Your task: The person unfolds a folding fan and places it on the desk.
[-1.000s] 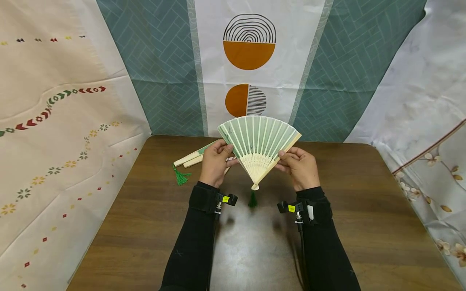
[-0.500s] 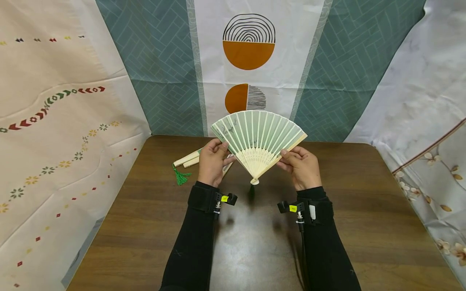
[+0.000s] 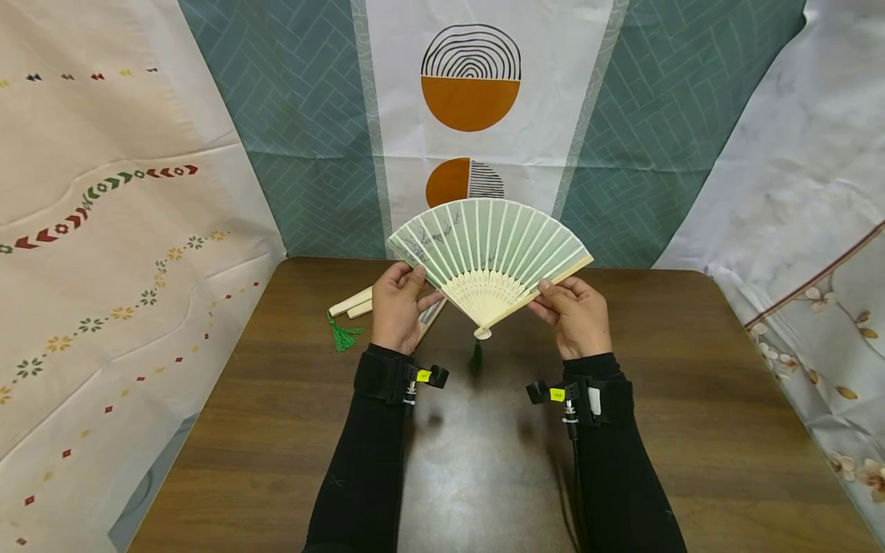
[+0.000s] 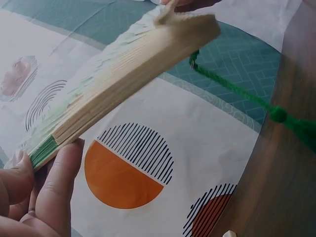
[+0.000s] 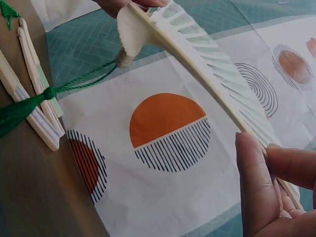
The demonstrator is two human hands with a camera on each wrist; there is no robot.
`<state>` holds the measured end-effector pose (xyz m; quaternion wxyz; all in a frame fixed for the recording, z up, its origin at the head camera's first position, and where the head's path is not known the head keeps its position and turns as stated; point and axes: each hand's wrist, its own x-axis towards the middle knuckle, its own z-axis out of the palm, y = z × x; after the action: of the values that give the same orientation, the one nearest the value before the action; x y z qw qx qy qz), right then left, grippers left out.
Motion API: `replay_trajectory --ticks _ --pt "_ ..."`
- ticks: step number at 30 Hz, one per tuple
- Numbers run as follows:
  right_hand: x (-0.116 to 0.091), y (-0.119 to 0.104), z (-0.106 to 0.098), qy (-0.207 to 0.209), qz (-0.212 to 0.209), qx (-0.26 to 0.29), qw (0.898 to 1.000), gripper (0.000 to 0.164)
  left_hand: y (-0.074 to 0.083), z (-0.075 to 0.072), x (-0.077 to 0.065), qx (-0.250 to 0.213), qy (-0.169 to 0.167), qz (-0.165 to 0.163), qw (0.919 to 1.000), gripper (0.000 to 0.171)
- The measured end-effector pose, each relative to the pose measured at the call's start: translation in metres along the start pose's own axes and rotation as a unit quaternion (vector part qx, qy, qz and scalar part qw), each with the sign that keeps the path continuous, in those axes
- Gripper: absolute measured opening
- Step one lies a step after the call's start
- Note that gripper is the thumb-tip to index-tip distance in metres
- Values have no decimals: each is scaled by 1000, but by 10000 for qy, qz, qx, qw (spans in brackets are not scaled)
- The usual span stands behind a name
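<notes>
A pale green folding fan (image 3: 489,253) with cream ribs is spread wide above the table in the head view. My left hand (image 3: 399,307) pinches its left edge, and my right hand (image 3: 572,313) pinches the outer rib on the right. In the left wrist view, thumb and fingers (image 4: 61,173) hold folds still bunched at the green edge. The right wrist view has the thumb and fingers (image 5: 254,173) gripping the guard rib. From the fan's pivot hangs a dark green tassel (image 3: 477,353). Dark faint drawing shows on the fan's left leaf.
Folded fans (image 3: 353,303) lie on the wooden table (image 3: 276,415), partly hidden behind my left hand; a green tassel (image 3: 343,335) trails from one. A cloth with orange half-circles (image 3: 470,104) hangs behind. Patterned cloths (image 3: 138,269) flank the sides.
The fan has opened wider and risen a little. My left hand has shifted slightly left, and more of the drawing on the leaf shows.
</notes>
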<state>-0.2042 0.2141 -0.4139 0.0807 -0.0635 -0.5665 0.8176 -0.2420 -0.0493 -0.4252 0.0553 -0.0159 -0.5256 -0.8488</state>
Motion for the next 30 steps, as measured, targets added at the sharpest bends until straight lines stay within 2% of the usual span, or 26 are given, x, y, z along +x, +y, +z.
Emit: replay_trajectory --ticks 5,16,24,30 --pt "0 0 0 41 -10 126 9999 12 0 -1 0 -147 -6 27 9999 11" --pt "1 2 2 304 -89 227 9992 22 -2 -2 2 -725 223 -10 9971 14" --pt "2 3 2 421 -162 301 9985 15 0 0 -1 -544 384 -26 9978 11" --pt "3 4 0 560 -204 633 9962 9 -2 -1 1 -761 410 29 9962 14"
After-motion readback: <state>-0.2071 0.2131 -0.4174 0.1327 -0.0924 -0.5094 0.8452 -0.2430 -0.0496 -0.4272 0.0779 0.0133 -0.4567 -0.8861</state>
